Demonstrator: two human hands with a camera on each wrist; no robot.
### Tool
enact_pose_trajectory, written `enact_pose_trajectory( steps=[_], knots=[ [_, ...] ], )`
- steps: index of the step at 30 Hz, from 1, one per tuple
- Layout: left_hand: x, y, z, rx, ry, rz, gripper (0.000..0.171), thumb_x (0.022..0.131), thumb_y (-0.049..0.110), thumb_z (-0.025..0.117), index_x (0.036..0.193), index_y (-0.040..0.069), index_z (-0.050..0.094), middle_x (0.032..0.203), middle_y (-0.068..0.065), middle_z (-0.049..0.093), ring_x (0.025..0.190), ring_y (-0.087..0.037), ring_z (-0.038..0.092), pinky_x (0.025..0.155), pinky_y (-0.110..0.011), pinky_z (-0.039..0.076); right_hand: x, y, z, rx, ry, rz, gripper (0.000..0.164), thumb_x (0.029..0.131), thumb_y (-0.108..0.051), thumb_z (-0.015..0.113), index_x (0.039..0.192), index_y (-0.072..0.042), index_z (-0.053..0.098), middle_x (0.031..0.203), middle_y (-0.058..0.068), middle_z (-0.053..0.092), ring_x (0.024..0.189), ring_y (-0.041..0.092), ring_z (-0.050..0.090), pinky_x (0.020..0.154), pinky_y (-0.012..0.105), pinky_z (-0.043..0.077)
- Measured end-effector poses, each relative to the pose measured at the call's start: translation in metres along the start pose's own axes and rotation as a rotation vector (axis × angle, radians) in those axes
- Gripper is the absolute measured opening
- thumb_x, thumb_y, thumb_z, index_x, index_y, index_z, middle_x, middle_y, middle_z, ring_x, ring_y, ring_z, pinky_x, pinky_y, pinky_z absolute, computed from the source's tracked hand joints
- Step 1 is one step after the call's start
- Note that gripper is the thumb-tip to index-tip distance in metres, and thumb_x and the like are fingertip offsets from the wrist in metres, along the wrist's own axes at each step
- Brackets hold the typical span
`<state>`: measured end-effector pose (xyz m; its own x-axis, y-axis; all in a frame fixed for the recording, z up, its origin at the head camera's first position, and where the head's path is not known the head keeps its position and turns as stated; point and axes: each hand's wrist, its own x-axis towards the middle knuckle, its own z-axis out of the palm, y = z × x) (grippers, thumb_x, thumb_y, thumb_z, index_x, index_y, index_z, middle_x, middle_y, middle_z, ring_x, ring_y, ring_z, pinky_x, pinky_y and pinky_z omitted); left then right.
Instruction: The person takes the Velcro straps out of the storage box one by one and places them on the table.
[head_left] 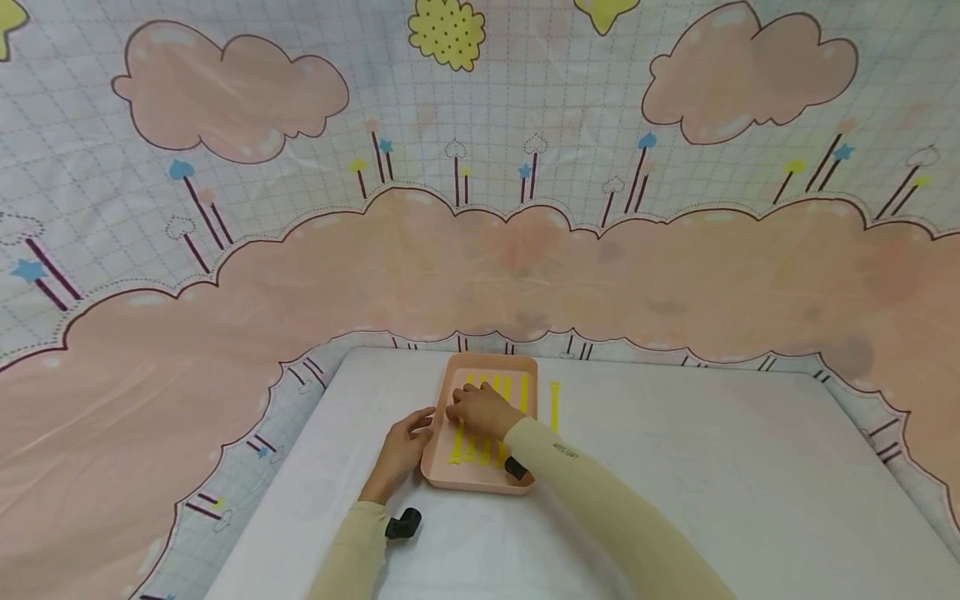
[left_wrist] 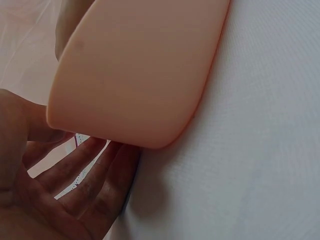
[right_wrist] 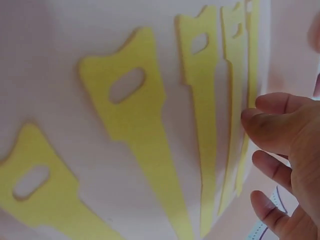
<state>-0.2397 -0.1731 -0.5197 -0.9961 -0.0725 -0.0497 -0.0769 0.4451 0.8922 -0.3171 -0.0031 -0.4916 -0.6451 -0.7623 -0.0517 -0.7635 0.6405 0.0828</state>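
Observation:
A pink tray [head_left: 474,482] stands on the table, with several flat yellow saw-shaped pieces [right_wrist: 134,90] lying side by side in it. My right hand [head_left: 483,412] is over the tray's left half, covering parts of the pieces. In the right wrist view, its bent fingertips [right_wrist: 267,122] are at the edge of the farthest saws; no piece is seen lifted. Beside the tray's left wall is my left hand [head_left: 402,452], its fingers spread and touching the tray's side. The left wrist view shows its thumb near the tray's edge [left_wrist: 125,100], the fingertips partly hidden behind it.
Just right of the tray, another yellow saw-shaped piece [head_left: 555,406] lies on the white table [head_left: 712,467]. A patterned cloth [head_left: 525,275] hangs behind the table's far edge. Small black devices [head_left: 405,523] are worn at both wrists.

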Motion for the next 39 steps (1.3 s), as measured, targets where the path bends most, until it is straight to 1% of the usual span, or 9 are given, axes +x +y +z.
enact_pose_trajectory(
  steps=[4,12,17,22,25,30,33,37,39],
  knots=[
    [-0.001,0.001,0.0,-0.004,0.002,0.014,0.041,0.098,0.005,0.053,0.139,0.008,0.055,0.132,-0.021,0.06,0.119,-0.037,0.062,0.094,-0.042,0.055,-0.002,-0.001,-0.002,-0.037,0.009,-0.01,0.023,0.099,-0.017,0.057,0.114,-0.03,0.068,0.113,-0.005,0.061,0.104,0.015,0.054,0.094,0.036,0.047],
    [-0.002,0.001,0.001,0.035,0.006,0.004,0.041,0.098,0.007,0.053,0.139,0.01,0.056,0.132,-0.022,0.061,0.12,-0.037,0.061,0.095,-0.044,0.054,-0.003,-0.002,0.001,-0.11,0.054,-0.053,0.022,0.101,-0.025,0.054,0.116,-0.032,0.069,0.112,-0.005,0.062,0.1,0.014,0.055,0.087,0.032,0.048],
    [-0.003,0.001,0.002,0.026,0.006,0.008,0.041,0.097,0.006,0.054,0.138,0.009,0.056,0.132,-0.023,0.061,0.118,-0.037,0.062,0.094,-0.045,0.055,-0.003,-0.002,0.003,-0.154,0.064,-0.057,0.023,0.102,-0.029,0.052,0.119,-0.032,0.067,0.117,-0.006,0.062,0.103,0.014,0.056,0.088,0.033,0.049],
    [-0.003,-0.001,0.003,0.028,0.01,0.001,0.041,0.098,0.007,0.055,0.138,0.009,0.056,0.13,-0.022,0.062,0.114,-0.035,0.064,0.091,-0.042,0.056,-0.003,-0.003,0.004,-0.254,0.051,-0.079,0.026,0.1,-0.028,0.054,0.123,-0.034,0.064,0.123,-0.007,0.061,0.107,0.014,0.055,0.094,0.034,0.049],
    [-0.002,-0.002,0.002,0.032,0.011,0.006,0.041,0.098,0.006,0.054,0.139,0.008,0.056,0.13,-0.023,0.061,0.115,-0.036,0.064,0.091,-0.043,0.056,-0.003,-0.004,0.003,-0.317,0.057,-0.092,0.028,0.099,-0.026,0.056,0.124,-0.035,0.064,0.124,-0.007,0.061,0.109,0.014,0.055,0.096,0.034,0.048],
    [-0.002,-0.002,0.002,0.034,0.009,0.018,0.041,0.098,0.006,0.054,0.139,0.008,0.055,0.13,-0.023,0.061,0.116,-0.038,0.063,0.093,-0.045,0.055,-0.005,-0.004,0.002,-0.379,0.109,-0.107,0.025,0.101,-0.033,0.052,0.123,-0.036,0.064,0.119,-0.008,0.062,0.105,0.012,0.055,0.089,0.03,0.046],
    [-0.001,-0.002,0.001,0.031,0.012,0.026,0.041,0.098,0.006,0.054,0.139,0.008,0.055,0.13,-0.023,0.061,0.116,-0.038,0.063,0.093,-0.045,0.055,-0.007,-0.003,-0.001,-0.387,0.133,-0.121,0.024,0.101,-0.032,0.052,0.121,-0.035,0.064,0.12,-0.007,0.062,0.104,0.012,0.054,0.087,0.029,0.046],
    [-0.001,-0.003,0.0,0.029,0.017,0.032,0.041,0.098,0.006,0.055,0.138,0.009,0.056,0.131,-0.023,0.061,0.119,-0.038,0.062,0.095,-0.046,0.053,-0.009,-0.001,-0.008,-0.358,0.154,-0.125,0.025,0.099,-0.024,0.056,0.122,-0.031,0.063,0.124,-0.004,0.061,0.107,0.015,0.055,0.091,0.032,0.048],
    [-0.001,-0.003,-0.001,0.024,0.018,0.034,0.041,0.098,0.006,0.054,0.138,0.008,0.056,0.131,-0.023,0.061,0.119,-0.039,0.061,0.096,-0.046,0.053,-0.01,-0.001,-0.013,-0.351,0.173,-0.116,0.026,0.099,-0.022,0.056,0.123,-0.03,0.063,0.123,-0.003,0.062,0.107,0.016,0.056,0.093,0.034,0.049]
  ],
)
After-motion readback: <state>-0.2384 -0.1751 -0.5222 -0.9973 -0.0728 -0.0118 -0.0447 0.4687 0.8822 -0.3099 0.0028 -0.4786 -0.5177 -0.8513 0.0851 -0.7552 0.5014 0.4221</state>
